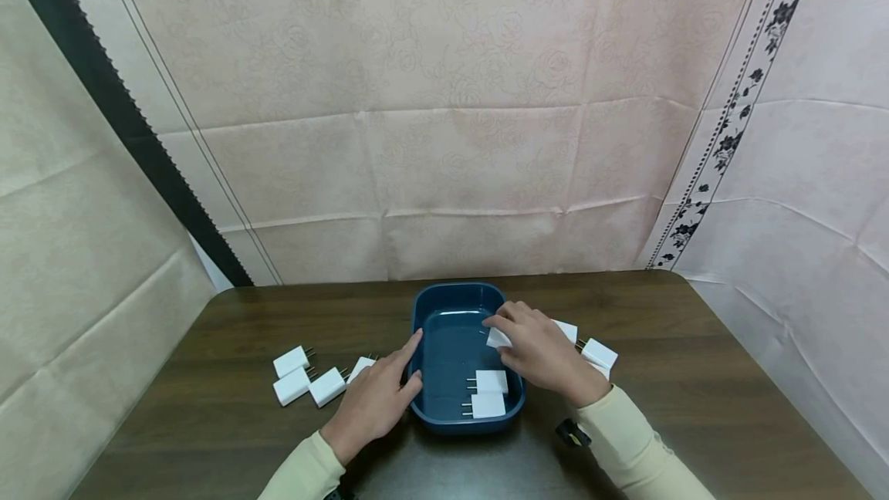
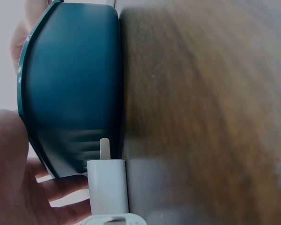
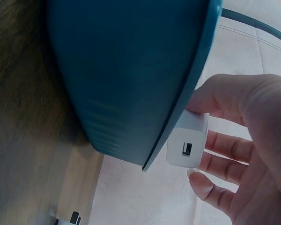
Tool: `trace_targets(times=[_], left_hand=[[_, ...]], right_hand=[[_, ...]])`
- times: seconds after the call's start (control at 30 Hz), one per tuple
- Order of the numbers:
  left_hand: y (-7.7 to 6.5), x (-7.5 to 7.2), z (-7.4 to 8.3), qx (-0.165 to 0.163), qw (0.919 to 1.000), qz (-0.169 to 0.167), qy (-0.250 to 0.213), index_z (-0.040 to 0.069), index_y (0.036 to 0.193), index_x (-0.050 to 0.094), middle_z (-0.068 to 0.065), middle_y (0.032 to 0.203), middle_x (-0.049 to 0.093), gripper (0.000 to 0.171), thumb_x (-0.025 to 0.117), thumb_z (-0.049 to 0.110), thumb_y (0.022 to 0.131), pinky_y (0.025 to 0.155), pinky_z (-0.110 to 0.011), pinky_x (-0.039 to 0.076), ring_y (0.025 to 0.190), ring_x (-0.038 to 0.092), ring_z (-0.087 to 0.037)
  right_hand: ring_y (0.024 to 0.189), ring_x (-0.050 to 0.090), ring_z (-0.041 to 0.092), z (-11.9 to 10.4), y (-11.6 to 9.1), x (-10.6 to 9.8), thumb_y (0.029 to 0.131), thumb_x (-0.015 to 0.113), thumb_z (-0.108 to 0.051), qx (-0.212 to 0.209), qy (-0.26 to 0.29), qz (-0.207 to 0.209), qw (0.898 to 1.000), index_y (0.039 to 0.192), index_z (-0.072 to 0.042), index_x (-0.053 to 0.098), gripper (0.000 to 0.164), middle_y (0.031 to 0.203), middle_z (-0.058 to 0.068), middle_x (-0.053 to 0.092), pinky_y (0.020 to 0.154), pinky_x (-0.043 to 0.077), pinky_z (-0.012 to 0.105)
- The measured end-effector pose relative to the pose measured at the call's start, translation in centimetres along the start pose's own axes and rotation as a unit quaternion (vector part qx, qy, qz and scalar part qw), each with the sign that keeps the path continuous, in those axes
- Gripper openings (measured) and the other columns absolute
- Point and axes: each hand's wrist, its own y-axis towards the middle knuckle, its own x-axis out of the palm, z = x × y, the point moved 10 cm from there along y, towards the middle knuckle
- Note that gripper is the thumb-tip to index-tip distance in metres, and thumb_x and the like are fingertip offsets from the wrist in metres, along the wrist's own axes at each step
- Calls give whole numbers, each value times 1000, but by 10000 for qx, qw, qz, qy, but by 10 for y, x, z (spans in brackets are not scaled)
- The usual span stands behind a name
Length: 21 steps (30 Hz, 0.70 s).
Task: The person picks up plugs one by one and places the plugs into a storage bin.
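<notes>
Pale sleeves (image 1: 635,438) fill the foreground as your two hands work at a blue tray (image 1: 444,361), its long axis running away from you across a dark wooden table (image 1: 208,423). Your right hand (image 1: 538,353), clearly the nearer, pinches a white charger (image 1: 498,338) between thumb and fingers, just inside the tray's right rim and toward the far end. What seems to count is how that charger lies: leftward from your fingertips, crosswise to the tray, prongs to the left, and showing above the rim in the right wrist view. Two more chargers (image 1: 491,382) rest side by side inside the tray at the near right, prongs also left; the pinched one sits beyond them on much the same line, bare floor to its left. Opposite, your left hand (image 1: 378,400) touches the left rim, thumb and forefinger apart. Four loose chargers (image 1: 292,386) lie on the table beside that hand, with a further cluster (image 1: 600,353) just past your right.
</notes>
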Motion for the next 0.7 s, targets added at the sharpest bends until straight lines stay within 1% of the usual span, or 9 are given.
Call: trace_targets(times=[0.17, 0.4, 0.47, 0.57, 0.7], left_hand=[[0, 0, 0, -8, 10000, -24, -49, 25, 160, 33, -10, 146, 59, 63, 54, 34, 101, 72, -41, 49, 89, 60, -21], [0, 1, 0, -30, 10000, -39, -42, 26, 160, 32, -9, 147, 58, 63, 53, 35, 101, 76, -44, 51, 90, 61, -21], [0, 1, -1, -45, 10000, -54, -52, 26, 160, 32, -9, 147, 58, 63, 53, 35, 101, 74, -43, 49, 89, 60, -21], [0, 1, -1, -58, 9999, -64, -59, 26, 160, 32, -9, 147, 58, 63, 53, 36, 101, 77, -45, 52, 90, 61, -21], [0, 1, -1, -63, 9999, -64, -92, 26, 160, 32, -9, 148, 58, 63, 52, 36, 101, 87, -53, 55, 98, 64, -23]], right_hand=[[99, 57, 13, -3, 0, 1, 85, 79, -16, -71, -33, 50, 10000, 122, -19, 72, 37, 115, 1, 66, 83, 55, 31], [100, 57, 13, -6, -1, 2, 86, 79, -17, -228, -136, 110, 9996, 122, -20, 72, 37, 115, 0, 66, 83, 54, 32], [101, 57, 13, -6, -1, 3, 86, 79, -16, -275, -135, 94, 9995, 123, -20, 71, 38, 115, -1, 66, 82, 53, 31], [102, 57, 13, -8, -1, 4, 85, 79, -15, -329, -97, 82, 9994, 123, -20, 71, 39, 115, -1, 66, 82, 52, 31], [102, 57, 12, -8, -1, 6, 85, 80, -14, -366, 19, 6, 9993, 122, -20, 72, 39, 115, -2, 67, 83, 51, 31]])
